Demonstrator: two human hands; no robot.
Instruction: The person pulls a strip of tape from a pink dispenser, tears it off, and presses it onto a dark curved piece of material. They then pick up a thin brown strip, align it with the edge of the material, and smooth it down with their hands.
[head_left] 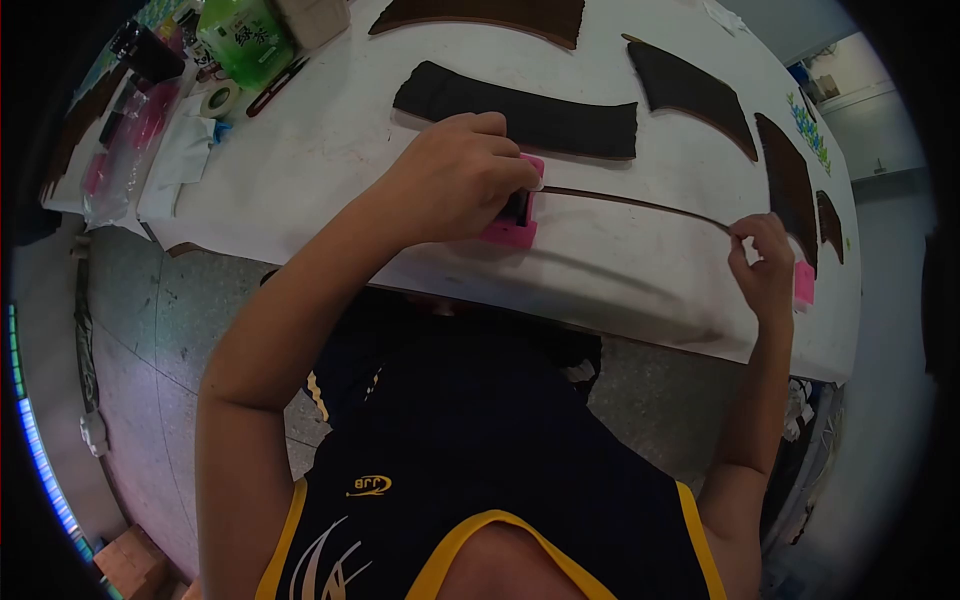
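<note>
A thin brown strip [635,202], seen nearly edge-on, stretches between my two hands above the white table, with a soft shadow below it. My left hand [465,175] is closed, its fingertips pinching the strip's left end. Right under those fingers is a bright pink box [515,233] with a dark inside, partly hidden by the hand. My right hand [765,255] pinches the strip's other end between thumb and fingers. Close beside the right wrist sits a small pink block [803,285].
Dark curved pieces [530,112] lie spread across the white table [330,150], several along its far and right sides. At the back left stand a green bottle [245,40], a tape roll [220,98] and a clear plastic bag [130,170]. The table's front edge runs before my body.
</note>
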